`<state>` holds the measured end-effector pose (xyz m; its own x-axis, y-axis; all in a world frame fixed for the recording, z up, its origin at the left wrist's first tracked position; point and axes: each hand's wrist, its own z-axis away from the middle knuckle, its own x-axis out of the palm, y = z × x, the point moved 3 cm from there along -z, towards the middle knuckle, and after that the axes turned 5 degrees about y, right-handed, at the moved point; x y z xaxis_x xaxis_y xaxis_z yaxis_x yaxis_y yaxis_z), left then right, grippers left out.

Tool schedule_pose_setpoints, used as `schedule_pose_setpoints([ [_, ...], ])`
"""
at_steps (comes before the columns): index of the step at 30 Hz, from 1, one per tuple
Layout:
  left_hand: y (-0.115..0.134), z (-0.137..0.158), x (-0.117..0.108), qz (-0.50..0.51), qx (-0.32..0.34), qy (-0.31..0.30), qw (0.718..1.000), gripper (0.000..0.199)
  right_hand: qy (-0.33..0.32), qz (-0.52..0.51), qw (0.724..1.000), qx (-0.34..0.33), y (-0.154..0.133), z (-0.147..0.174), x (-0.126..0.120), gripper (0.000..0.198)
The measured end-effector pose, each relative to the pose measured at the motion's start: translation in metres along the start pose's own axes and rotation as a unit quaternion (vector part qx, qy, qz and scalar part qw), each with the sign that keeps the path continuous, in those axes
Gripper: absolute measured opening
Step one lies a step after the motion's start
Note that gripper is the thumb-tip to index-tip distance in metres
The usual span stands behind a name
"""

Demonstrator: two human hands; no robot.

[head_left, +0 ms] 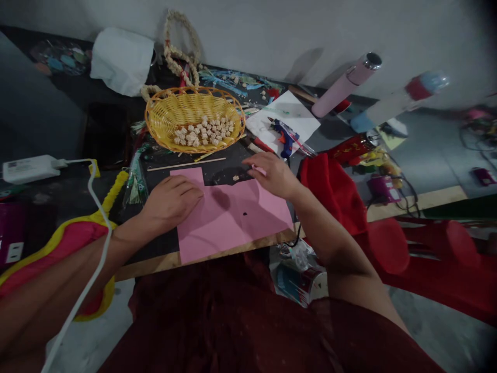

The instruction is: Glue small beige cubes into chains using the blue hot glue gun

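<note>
L hand (pixel 173 202) lies unclenched on pink ppr (pixel 233 228), R hand (pixel 275 175) pinches pink scrap (pixel 259 169).

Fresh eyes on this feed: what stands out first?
The pink paper catches the eye first, spread at the table's front edge with the left hand at its left side. Behind it, a yellow wicker basket holds small beige pieces. Bright red fabric lies beside the right forearm.

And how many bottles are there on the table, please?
2: the pink bottle beside the white paper, and the red-banded bottle to its right. Others may be hidden behind things.
</note>
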<state>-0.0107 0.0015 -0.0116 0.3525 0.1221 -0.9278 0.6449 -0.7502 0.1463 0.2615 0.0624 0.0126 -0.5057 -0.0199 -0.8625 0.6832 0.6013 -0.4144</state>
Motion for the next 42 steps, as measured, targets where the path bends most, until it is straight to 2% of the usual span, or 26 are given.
schedule_pose_setpoints([
  [3, 0.001, 0.000, -0.003, 0.000, -0.001, 0.002, 1.000, 0.024, -0.048, 0.026, 0.998, -0.030, -0.016, -0.004, 0.022, 0.021],
  [6, 0.001, -0.002, -0.005, -0.003, 0.002, 0.003, 1.000, 0.025, -0.044, 0.030, 0.998, -0.028, -0.027, -0.005, 0.024, 0.022],
  [10, 0.001, -0.001, -0.006, -0.003, 0.009, 0.010, 1.000, 0.027, -0.021, -0.032, 0.999, -0.029, -0.059, -0.007, 0.023, 0.020],
  [14, 0.001, 0.000, -0.006, -0.012, 0.017, 0.008, 1.000, 0.028, -0.065, -0.062, 0.995, -0.048, -0.083, -0.007, 0.045, 0.016],
  [20, 0.001, -0.001, -0.007, -0.008, 0.024, 0.009, 1.000, 0.029, -0.067, -0.036, 0.996, -0.040, -0.079, -0.006, 0.066, 0.015],
  [24, 0.002, -0.001, -0.008, -0.003, 0.038, 0.037, 0.999, 0.026, -0.053, -0.020, 0.998, -0.041, -0.079, -0.004, 0.068, 0.018],
  [29, 0.001, -0.001, -0.005, -0.014, 0.025, 0.017, 0.999, 0.027, -0.048, -0.001, 0.998, -0.047, -0.079, -0.002, 0.071, 0.017],
  [36, 0.001, -0.001, -0.007, -0.021, 0.046, 0.032, 0.998, 0.022, -0.051, 0.036, 0.998, -0.030, -0.083, -0.002, 0.070, 0.012],
  [42, 0.000, -0.001, -0.003, -0.018, 0.037, 0.036, 0.998, 0.021, -0.060, 0.043, 0.997, -0.032, -0.084, -0.003, 0.071, 0.015],
])
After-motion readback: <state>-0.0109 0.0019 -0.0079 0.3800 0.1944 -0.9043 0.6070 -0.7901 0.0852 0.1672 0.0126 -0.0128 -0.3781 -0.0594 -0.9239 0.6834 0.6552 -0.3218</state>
